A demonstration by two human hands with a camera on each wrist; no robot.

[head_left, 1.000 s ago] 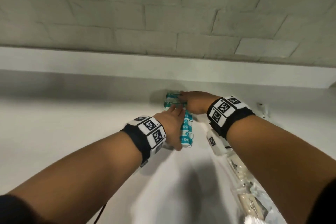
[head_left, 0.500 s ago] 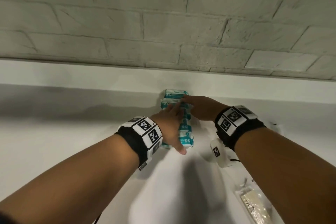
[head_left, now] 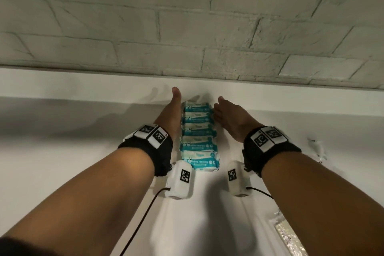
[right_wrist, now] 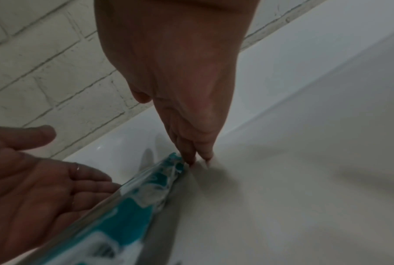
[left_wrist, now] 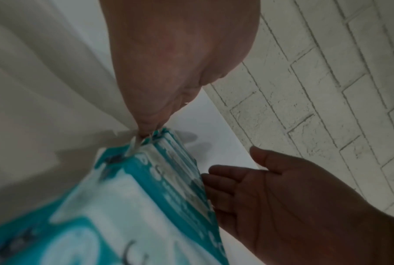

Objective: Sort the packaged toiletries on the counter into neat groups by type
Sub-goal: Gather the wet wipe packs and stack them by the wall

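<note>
Worktop [head_left: 62, 151], near right edge: clear packet [head_left: 288, 237] with pale contents, unsorted, half cut off by the frame. Farther in, toward the back edge, row of wipe packs [head_left: 198, 137] runs away from the viewer, packs overlapping. Left hand [head_left: 169, 118] flat, fingers straight, along the row's left side; right hand [head_left: 230, 119] likewise spread, fingertips at its right side. Step, as I judge: squaring up the wipes group. Next calls for freeing a hand for the packet. Small clear item [head_left: 316, 147] lies right of the row, too small to identify. Brick wall [head_left: 187, 27] behind.
</note>
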